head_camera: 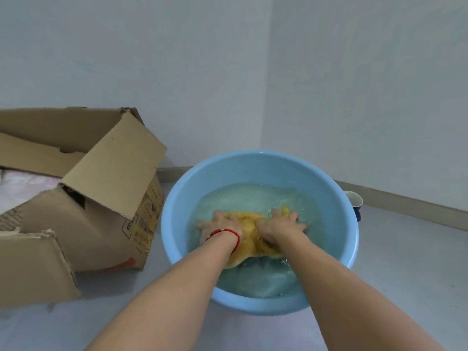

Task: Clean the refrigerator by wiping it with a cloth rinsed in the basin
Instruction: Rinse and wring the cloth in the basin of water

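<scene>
Cardboard, brown and corrugated, makes up the biggest thing on the floor: an open box point(83, 188) with its flaps splayed, sitting at nine o'clock from the basin and just beside it. Its near flap runs out of sight at the left edge, and the printed labels on its side are too blurred to read; something pale lies inside, hard to make out. Next in size, the round light-blue plastic basin point(260, 165) stands on the grey floor near the corner of the white walls, partly filled with water. At three o'clock behind its rim a small white cup-like container point(354, 198) peeks out, mostly hidden by the basin wall, with something dark below it that cannot be identified. In the water, at the basin's centre, lies the soaked yellow cloth point(249, 234). Both hands are on it, fingers spread and flat rather than clenched: the left hand point(222, 228), with a red string bracelet point(225, 233) at the wrist, presses the cloth's left part, and the right hand point(281, 225) presses its right part. Ripples blur the fingertips.
</scene>
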`<state>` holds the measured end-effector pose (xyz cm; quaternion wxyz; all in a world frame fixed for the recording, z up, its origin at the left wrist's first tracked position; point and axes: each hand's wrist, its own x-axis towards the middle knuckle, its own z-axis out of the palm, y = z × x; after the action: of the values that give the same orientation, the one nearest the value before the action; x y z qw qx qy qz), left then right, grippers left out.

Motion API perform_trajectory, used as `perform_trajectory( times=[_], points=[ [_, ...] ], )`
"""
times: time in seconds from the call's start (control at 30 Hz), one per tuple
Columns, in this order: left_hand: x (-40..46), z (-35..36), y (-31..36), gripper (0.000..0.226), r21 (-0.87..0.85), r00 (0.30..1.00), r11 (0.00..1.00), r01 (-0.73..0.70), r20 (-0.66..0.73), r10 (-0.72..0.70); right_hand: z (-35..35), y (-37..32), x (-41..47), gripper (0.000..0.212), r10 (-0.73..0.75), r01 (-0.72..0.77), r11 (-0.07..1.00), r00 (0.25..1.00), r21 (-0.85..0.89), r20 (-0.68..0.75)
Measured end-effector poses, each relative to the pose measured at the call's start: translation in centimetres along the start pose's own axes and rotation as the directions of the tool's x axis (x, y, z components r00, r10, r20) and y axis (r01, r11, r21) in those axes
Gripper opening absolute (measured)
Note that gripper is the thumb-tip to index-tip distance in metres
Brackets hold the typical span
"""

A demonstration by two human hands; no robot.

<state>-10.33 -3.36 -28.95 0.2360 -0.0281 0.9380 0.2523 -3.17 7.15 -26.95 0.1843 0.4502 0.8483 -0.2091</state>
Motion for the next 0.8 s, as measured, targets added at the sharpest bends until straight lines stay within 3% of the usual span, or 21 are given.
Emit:
perform_trajectory(
  times=[0.07, 0.1, 0.17, 0.27, 0.37, 0.47, 0.53, 0.6, 0.7, 0.73, 0.8],
  points=[
    [3.9, 2.6, 0.8, 0.051, -0.385, 0.99, 0.917, 0.109, 0.123, -0.067, -0.5, -2.0, -0.2, 0.06, 0.021, -0.03, 0.976, 0.999, 0.217, 0.044],
    [6.6, 4.4, 1.0, 0.048, -0.49, 0.982, 0.86, 0.145, 0.18, -0.063, -0.7, -2.9, -0.6, 0.06, 0.006, -0.032, 0.937, 0.997, 0.348, 0.075],
    [6.4, 4.3, 1.5, 0.029, -0.586, 0.952, 0.778, 0.225, 0.302, -0.047, -0.2, -3.9, -1.0, 0.06, -0.024, -0.042, 0.802, 0.994, 0.596, 0.103],
    [0.2, -0.2, 2.6, 0.037, -0.681, 0.926, 0.687, 0.254, 0.376, 0.031, 0.6, -4.6, -1.6, 0.051, -0.054, -0.003, 0.664, 0.997, 0.748, 0.052],
    [-0.7, -0.7, 2.1, 0.032, -0.631, 0.869, 0.706, 0.321, 0.492, 0.045, 0.5, -4.5, -0.5, 0.057, -0.066, 0.102, 0.777, 0.995, 0.622, -0.081],
    [-0.1, -1.7, 1.1, 0.022, -0.456, 0.876, 0.872, 0.18, 0.478, 0.069, -0.5, -3.4, 0.8, 0.048, -0.163, 0.213, 0.953, 0.96, 0.216, -0.229],
    [0.0, -3.3, 0.1, 0.019, -0.388, 0.884, 0.912, 0.131, 0.461, 0.069, -1.0, -2.0, 2.0, 0.041, -0.188, 0.191, 0.981, 0.93, -0.023, -0.316],
    [1.5, -3.3, -0.5, 0.025, -0.396, 0.919, 0.91, 0.121, 0.391, 0.048, -0.6, -1.1, 2.7, 0.038, -0.154, 0.118, 0.986, 0.916, -0.116, -0.372],
    [2.3, -1.3, -0.6, 0.058, -0.415, 0.952, 0.898, 0.146, 0.306, -0.013, 0.7, -2.4, 1.6, 0.041, -0.072, 0.074, 0.997, 0.984, 0.012, -0.165],
    [4.5, 0.7, -0.9, 0.075, -0.482, 0.955, 0.862, 0.158, 0.295, -0.011, 1.1, -3.2, 1.2, 0.041, -0.069, 0.079, 0.99, 0.994, 0.12, -0.083],
    [5.9, 2.7, -0.3, 0.082, -0.598, 0.952, 0.773, 0.212, 0.305, -0.025, 1.1, -4.6, 0.5, 0.04, -0.074, 0.077, 0.9, 0.997, 0.43, -0.024]
  ],
)
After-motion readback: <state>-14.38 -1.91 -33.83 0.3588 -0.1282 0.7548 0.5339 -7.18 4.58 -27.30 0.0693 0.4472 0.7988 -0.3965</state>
